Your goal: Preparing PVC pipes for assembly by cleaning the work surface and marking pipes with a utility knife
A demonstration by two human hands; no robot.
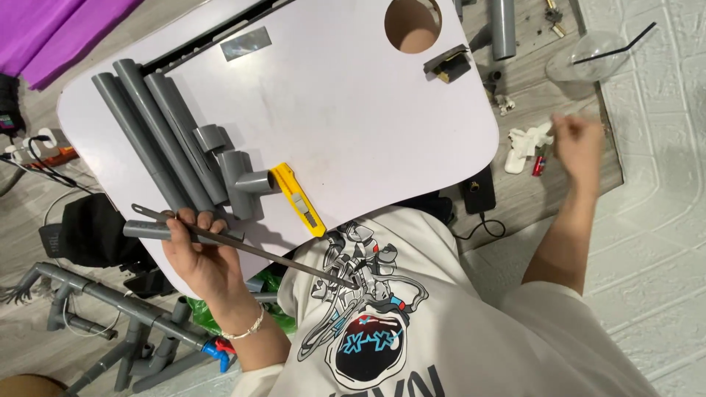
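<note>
My left hand (206, 257) grips a short grey pipe piece (147, 229) together with a long thin metal rod (257, 251) that runs back toward my white T-shirt. It rests at the near left edge of a pale lavender table (353, 110). Just beyond it lie several long grey pipes (154, 132), a grey tee fitting (239, 180) and a yellow utility knife (298, 198). My right hand (577, 143) is out to the right over the wooden floor, blurred, fingers loosely apart and holding nothing, next to a white crumpled rag (526, 140) and a small red item (539, 163).
The table has a round hole (413, 24) at its far edge. A clear plastic cup with a straw (588, 59) and a grey pipe (503, 26) lie on the floor far right. A grey pipe assembly (110, 309) and a black speaker (81, 231) sit lower left.
</note>
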